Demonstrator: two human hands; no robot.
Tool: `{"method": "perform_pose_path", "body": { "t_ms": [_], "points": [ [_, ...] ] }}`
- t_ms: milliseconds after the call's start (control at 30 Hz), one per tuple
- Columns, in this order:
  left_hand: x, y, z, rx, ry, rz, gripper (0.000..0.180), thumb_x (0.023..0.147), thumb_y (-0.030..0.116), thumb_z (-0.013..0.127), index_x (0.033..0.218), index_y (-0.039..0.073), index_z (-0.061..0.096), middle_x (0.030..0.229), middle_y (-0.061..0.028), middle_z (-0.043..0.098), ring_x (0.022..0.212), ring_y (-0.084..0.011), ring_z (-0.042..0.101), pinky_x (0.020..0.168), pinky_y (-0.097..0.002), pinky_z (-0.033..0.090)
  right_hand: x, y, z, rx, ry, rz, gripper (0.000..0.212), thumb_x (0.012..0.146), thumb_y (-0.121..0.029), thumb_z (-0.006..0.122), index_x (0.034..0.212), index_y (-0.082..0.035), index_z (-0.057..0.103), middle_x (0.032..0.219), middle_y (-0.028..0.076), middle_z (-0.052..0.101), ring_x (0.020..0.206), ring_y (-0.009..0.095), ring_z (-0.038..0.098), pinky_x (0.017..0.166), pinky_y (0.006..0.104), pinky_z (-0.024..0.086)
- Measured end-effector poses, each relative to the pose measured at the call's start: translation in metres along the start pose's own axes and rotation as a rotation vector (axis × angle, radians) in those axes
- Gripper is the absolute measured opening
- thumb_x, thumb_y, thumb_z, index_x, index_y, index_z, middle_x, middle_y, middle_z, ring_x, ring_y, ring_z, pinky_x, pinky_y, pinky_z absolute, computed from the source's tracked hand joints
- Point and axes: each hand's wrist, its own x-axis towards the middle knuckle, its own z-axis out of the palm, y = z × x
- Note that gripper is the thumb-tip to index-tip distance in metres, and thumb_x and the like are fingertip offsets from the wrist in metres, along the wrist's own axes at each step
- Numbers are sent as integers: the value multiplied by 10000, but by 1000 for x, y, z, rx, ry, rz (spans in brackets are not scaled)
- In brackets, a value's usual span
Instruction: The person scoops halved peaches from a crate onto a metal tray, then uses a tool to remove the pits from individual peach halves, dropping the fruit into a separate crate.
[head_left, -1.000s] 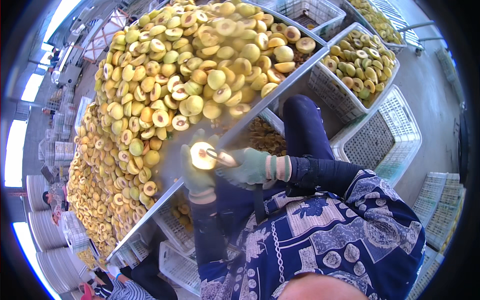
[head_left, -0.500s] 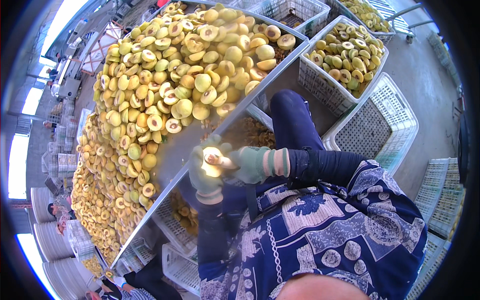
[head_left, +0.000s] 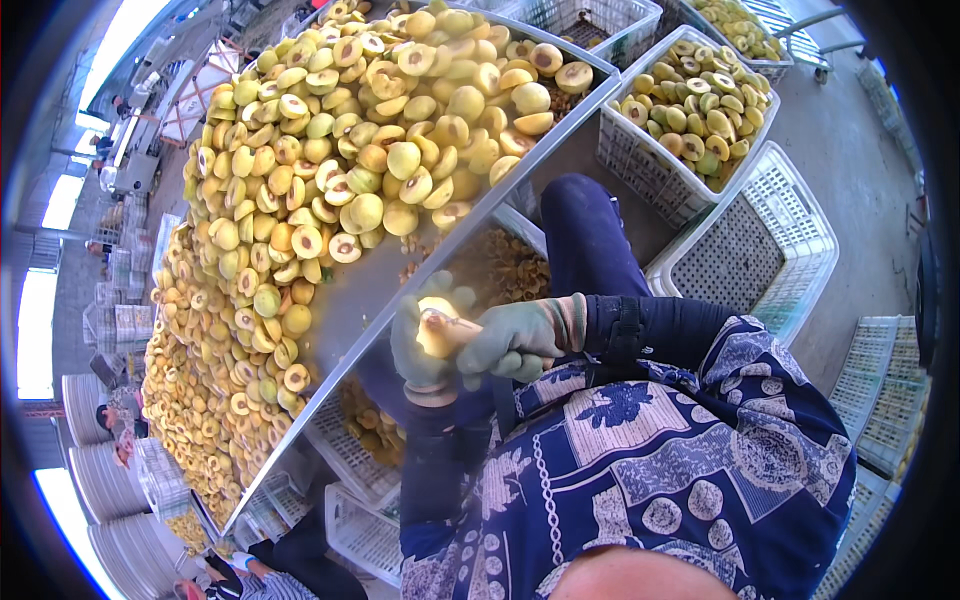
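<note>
My gloved left hand [head_left: 415, 350] cups a bright yellow peach half [head_left: 437, 330] with its cut face turned up. In my right hand [head_left: 515, 342], also gloved, is a small hand tool with a pale shaft [head_left: 464, 325]. The tool's tip lies against the brownish middle of the cut face; its exact shape is hard to make out. Both hands are over the near edge of a metal table [head_left: 365, 290], beside a large heap of halved peaches [head_left: 330, 180]. The left fingers curl round the fruit and partly blur.
Right of the table, a white crate full of peach halves [head_left: 690, 205] stands by a bare-bottomed crate [head_left: 800, 250]. Further crates [head_left: 360, 530] and bins with scraps [head_left: 515, 265] sit beneath the table edge. Another person [head_left: 270, 580] is at the lower left.
My right hand has rolled over and shifted slightly down, showing its curled fingers and more of the tool. The left hand and peach half have moved a little to the right.
</note>
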Motion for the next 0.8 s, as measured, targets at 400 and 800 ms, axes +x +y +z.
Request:
{"method": "perform_pose_path", "body": {
  "t_ms": [400,800],
  "points": [
    [5,-21,-7,176,-90,281,479,920,338,512,1308,66,436,1177,-203,566,827,-273,634,668,-323,551,28,33,-16,857,-830,-162,312,989,-206,387,1009,65,539,478,-71,346,314,13,312,276,173,307],
    [-21,100,-137,1646,510,223,299,879,273,579,1045,32,642,876,-123,654,785,-238,605,698,-351,480,27,13,-44,423,406,4,159,892,-202,547,844,-52,530,508,-56,426,362,34,380,315,169,337]
  ]
}}
